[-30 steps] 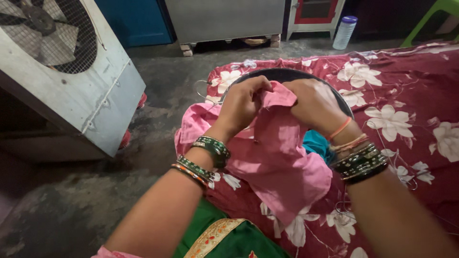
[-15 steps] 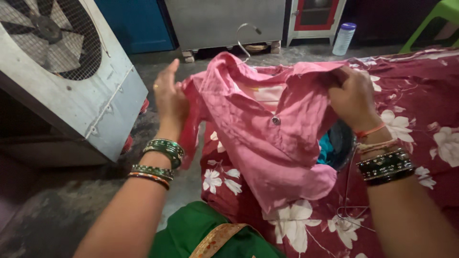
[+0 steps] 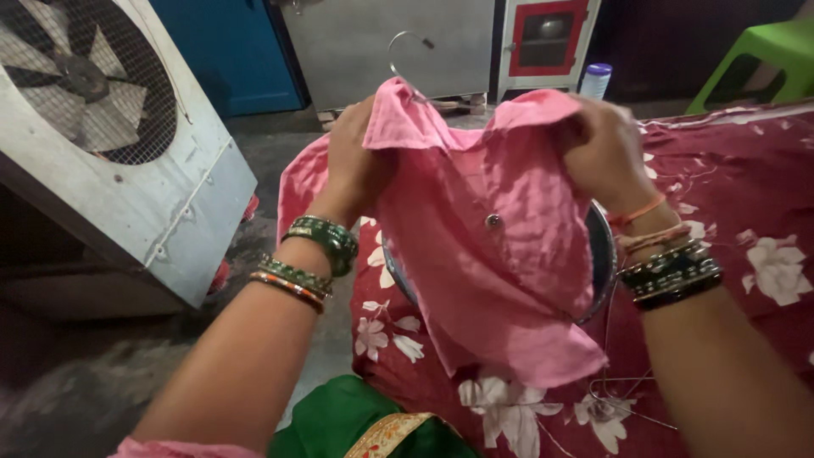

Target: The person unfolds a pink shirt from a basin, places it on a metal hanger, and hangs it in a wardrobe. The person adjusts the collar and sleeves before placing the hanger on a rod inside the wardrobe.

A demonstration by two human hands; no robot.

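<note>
A pink shirt (image 3: 500,254) is held up in front of the person, above a dark red bedspread with white flowers (image 3: 746,195). Its top left edge is gripped by the left hand (image 3: 356,165), whose fingers are curled shut into the cloth. Its top right edge is pinched by the right hand (image 3: 606,153), whose fingers are likewise closed on a fold of the fabric. A wire hanger hook (image 3: 405,49) is seen sticking up from the shirt's collar, between the two hands. A small round button (image 3: 492,221) is shown near the middle of the cloth. The lower part of the shirt is draped over a round metal basin (image 3: 602,254), whose rim is seen just right of the cloth; the basin rests on the bedspread. A second wire hanger (image 3: 623,394) lies on the bedspread near the right forearm.

To the left, a grey box cooler with a meshed fan (image 3: 110,153) stands on the floor. Further back, a white bottle with a purple cap (image 3: 593,80) is placed on the floor beside a small red-framed cabinet (image 3: 543,38); its label cannot be made out. A green plastic chair (image 3: 763,59) is seen at the upper right.
</note>
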